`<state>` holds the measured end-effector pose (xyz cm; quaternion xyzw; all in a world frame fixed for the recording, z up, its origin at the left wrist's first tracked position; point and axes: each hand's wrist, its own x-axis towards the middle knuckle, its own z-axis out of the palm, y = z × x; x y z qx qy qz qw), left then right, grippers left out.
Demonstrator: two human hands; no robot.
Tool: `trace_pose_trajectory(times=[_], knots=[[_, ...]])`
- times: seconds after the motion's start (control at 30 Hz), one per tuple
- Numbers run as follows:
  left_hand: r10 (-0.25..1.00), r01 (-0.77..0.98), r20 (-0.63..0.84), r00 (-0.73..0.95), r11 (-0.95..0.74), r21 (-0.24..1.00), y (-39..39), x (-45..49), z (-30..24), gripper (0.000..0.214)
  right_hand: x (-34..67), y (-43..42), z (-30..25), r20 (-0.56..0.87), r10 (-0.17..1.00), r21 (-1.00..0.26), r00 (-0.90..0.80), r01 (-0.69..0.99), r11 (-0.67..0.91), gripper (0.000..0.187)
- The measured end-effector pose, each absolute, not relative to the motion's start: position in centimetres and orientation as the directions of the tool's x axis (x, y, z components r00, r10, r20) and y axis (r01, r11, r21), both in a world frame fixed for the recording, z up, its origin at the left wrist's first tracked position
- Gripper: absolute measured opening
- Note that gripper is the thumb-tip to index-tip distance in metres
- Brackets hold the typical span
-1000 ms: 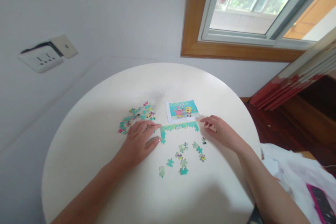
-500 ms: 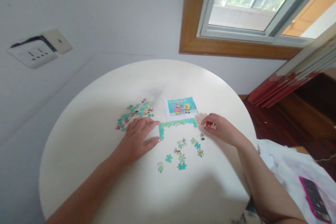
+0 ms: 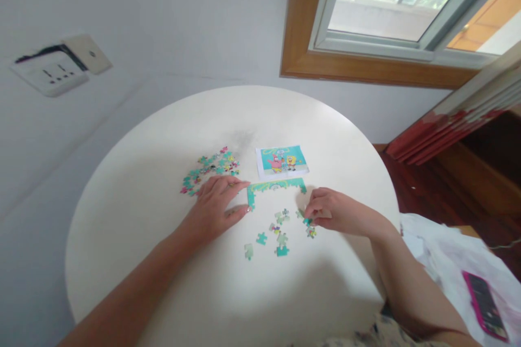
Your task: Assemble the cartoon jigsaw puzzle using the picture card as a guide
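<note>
My left hand (image 3: 215, 203) lies on the table with fingers spread, its index finger and thumb at the left side of a joined strip of teal puzzle pieces (image 3: 277, 185). The strip makes a corner, with a top edge and a short left side. My right hand (image 3: 328, 209) is pinched down on a teal puzzle piece (image 3: 307, 222) right of the middle, its fingertips partly covering it. Several loose pieces (image 3: 281, 238) lie below the strip. Just above the strip sits a printed picture card (image 3: 284, 160) with cartoon figures.
A pile of mixed puzzle pieces (image 3: 215, 162) spreads beyond my left hand on the round white table (image 3: 195, 298). A pink-edged phone (image 3: 484, 303) rests on white cloth or plastic (image 3: 435, 249) at the right. Wall and window frame (image 3: 366, 70) stand behind the table.
My right hand has come down and slightly left, from beside the strip's right end to the loose teal piece. My left hand stays at the strip. The view has shifted slightly.
</note>
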<state>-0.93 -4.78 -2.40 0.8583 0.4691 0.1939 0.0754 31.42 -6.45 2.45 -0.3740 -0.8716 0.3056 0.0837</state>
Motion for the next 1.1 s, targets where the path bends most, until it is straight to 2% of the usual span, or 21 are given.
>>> trace_pose_trajectory(times=[0.27,0.43,0.5,0.6,0.83,0.97,1.1], knots=[[0.828,0.773,0.252,0.501,-0.559,0.3,-4.8,-0.8,-2.1,0.043,31.4,-6.5,3.0,-0.088,0.673,-0.594,-0.734,0.581,0.556,0.019],[0.818,0.762,0.26,0.514,-0.574,0.299,-4.7,-0.7,-2.1,0.043,29.1,-7.7,2.9,0.041,0.664,-0.616,-0.747,0.504,0.606,0.016],[0.815,0.761,0.264,0.515,-0.577,0.297,-4.7,-0.6,-2.2,0.042,27.6,-8.4,2.4,0.126,0.655,-0.557,-0.745,0.493,0.668,0.015],[0.814,0.76,0.272,0.513,-0.578,0.298,-4.7,-0.6,-2.1,0.041,25.5,-9.5,1.3,0.18,0.676,-0.466,-0.714,0.544,0.698,0.017],[0.802,0.746,0.301,0.516,-0.593,0.303,-4.8,-0.7,-2.2,0.041,23.3,-10.8,0.0,0.117,0.746,-0.382,-0.656,0.664,0.643,0.035],[0.796,0.743,0.303,0.524,-0.601,0.296,-4.8,-0.7,-2.2,0.042,22.6,-10.9,-0.1,0.084,0.781,-0.376,-0.619,0.706,0.6,0.022],[0.796,0.744,0.307,0.522,-0.601,0.292,-4.8,-0.6,-2.1,0.042,22.5,-10.7,-0.1,0.07,0.79,-0.443,-0.609,0.691,0.572,0.015]])
